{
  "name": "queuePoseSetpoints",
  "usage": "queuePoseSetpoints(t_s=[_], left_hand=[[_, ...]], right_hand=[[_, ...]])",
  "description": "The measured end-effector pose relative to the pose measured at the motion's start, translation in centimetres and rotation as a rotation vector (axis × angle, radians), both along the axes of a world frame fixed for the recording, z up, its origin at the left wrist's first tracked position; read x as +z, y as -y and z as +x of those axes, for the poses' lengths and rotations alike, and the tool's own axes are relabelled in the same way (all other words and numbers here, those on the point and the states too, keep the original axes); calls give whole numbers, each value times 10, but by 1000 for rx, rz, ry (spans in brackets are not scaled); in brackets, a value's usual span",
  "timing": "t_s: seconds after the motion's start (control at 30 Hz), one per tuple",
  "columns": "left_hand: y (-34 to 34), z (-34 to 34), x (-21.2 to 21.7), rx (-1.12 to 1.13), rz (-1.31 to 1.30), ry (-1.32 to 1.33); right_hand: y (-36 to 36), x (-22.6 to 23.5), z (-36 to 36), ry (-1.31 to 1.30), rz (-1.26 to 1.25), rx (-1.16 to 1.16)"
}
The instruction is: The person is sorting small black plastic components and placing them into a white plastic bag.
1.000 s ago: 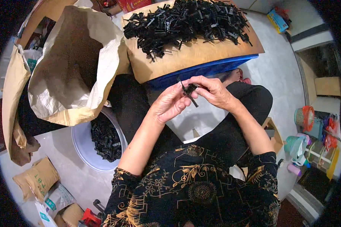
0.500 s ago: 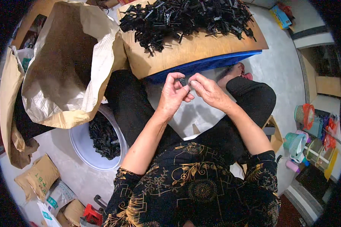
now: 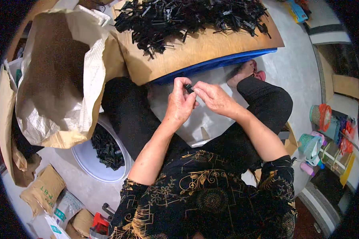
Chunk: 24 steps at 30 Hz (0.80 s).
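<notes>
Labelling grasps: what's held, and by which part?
Small black piece, pinched in the left hand between thumb and forefinger. The right hand is at its right end; grip there unclear. Fingers hide the exact part.

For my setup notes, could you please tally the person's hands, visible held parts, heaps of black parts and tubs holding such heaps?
Left hand and right hand: 2
Visible held black part: 1
Upper heap and lower heap: 2
White tub: 1
Total: 6

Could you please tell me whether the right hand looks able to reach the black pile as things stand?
Probably yes: the pile lies uncovered on the board, and nothing visible stands between it and the right hand.
</notes>
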<state>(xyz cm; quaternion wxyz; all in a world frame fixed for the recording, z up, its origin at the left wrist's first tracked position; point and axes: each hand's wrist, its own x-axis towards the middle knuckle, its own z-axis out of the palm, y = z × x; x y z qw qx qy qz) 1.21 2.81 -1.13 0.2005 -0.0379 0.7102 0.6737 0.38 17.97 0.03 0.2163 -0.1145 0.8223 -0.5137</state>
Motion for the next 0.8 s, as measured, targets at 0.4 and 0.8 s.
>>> queuePoseSetpoints(t_s=[0.4,0.8], left_hand=[[6,0,-30,67,-368,-305],[23,5,3,133,809,217]], right_hand=[[24,-36,3,-134,74,-121],[21,-5,37,-2,-296,-410]])
